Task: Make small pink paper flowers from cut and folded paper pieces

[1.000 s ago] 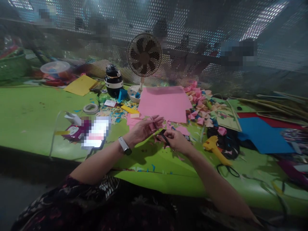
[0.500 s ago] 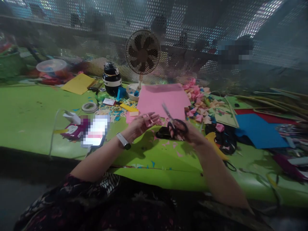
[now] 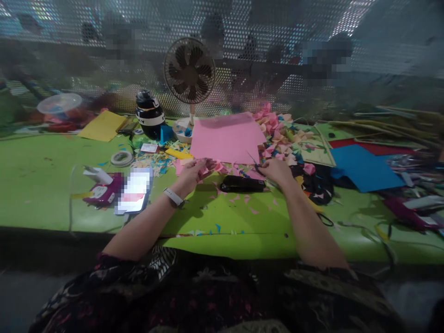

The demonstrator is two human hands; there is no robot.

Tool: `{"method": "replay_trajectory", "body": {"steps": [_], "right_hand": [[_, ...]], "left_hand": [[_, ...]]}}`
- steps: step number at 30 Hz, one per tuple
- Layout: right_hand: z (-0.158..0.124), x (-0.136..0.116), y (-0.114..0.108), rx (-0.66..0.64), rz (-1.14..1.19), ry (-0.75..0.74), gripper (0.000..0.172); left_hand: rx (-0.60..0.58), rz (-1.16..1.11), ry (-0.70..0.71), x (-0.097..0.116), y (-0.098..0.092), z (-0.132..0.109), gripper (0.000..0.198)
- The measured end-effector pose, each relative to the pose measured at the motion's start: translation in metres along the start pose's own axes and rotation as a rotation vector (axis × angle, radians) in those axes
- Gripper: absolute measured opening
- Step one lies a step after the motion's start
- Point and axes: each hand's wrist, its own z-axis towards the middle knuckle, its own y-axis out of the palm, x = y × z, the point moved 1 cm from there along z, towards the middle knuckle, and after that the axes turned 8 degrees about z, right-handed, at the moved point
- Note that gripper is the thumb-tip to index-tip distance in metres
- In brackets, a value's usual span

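Note:
My left hand, a pale-banded watch at its wrist, is low over the table at the near left corner of a large pink sheet. Small pink paper pieces show at its partly curled fingers. At the sheet's near right corner, my right hand is closed on a pair of scissors; their blades point up and left, and the handles are mostly hidden by the fingers. Between the hands lies a black stapler, with pink scraps in front of it.
A fan and a black jug stand at the back. Folded pink paper shapes pile up right of the sheet. A lit phone and a tape roll are on the left, blue paper on the right.
Both hands have moved forward, nearer the pink sheet. The scissors have been lowered from above the table toward the sheet's near edge. The stapler is now uncovered, and the view has shifted slightly.

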Motion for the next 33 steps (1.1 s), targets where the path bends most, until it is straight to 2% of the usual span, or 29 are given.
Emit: {"method": "replay_trajectory", "body": {"steps": [8, 12, 14, 16, 17, 18, 20, 21, 23, 25, 28, 33], "right_hand": [[-0.004, -0.006, -0.006, -0.001, -0.132, 0.089, 0.028], [-0.003, 0.000, -0.009, -0.147, -0.011, 0.047, 0.017], [-0.008, -0.004, -0.016, -0.037, 0.074, 0.030, 0.015], [-0.018, -0.020, -0.023, 0.191, 0.175, -0.011, 0.017], [-0.024, -0.032, -0.026, 0.214, 0.286, -0.057, 0.019], [-0.031, -0.047, -0.026, 0.124, 0.423, -0.104, 0.020], [-0.043, -0.078, -0.023, -0.162, 0.650, -0.195, 0.024], [-0.047, -0.093, -0.020, -0.262, 0.731, -0.223, 0.025], [-0.052, -0.118, -0.014, -0.377, 0.848, -0.294, 0.026], [-0.052, -0.135, -0.008, -0.443, 0.911, -0.362, 0.024], [-0.047, -0.146, 0.000, -0.491, 0.959, -0.350, 0.017], [-0.040, -0.139, 0.002, -0.385, 0.975, -0.315, 0.014]], "left_hand": [[-0.015, 0.020, 0.071, -0.003, 0.000, 0.003, 0.014], [-0.021, 0.024, 0.093, -0.005, -0.001, 0.004, 0.014], [-0.017, 0.026, 0.106, -0.006, -0.001, 0.005, 0.014], [-0.020, 0.037, 0.128, -0.008, -0.001, 0.007, 0.013], [-0.027, 0.041, 0.146, -0.009, 0.000, 0.008, 0.014], [-0.038, 0.045, 0.173, -0.011, 0.000, 0.009, 0.015], [-0.060, 0.053, 0.246, -0.013, -0.001, 0.011, 0.018], [-0.066, 0.060, 0.287, -0.013, -0.001, 0.011, 0.020], [-0.069, 0.083, 0.348, -0.014, -0.001, 0.012, 0.025], [-0.071, 0.092, 0.369, -0.015, -0.002, 0.013, 0.028], [-0.076, 0.085, 0.376, -0.015, -0.002, 0.015, 0.027], [-0.044, 0.088, 0.353, -0.018, -0.006, 0.023, 0.022]]}}
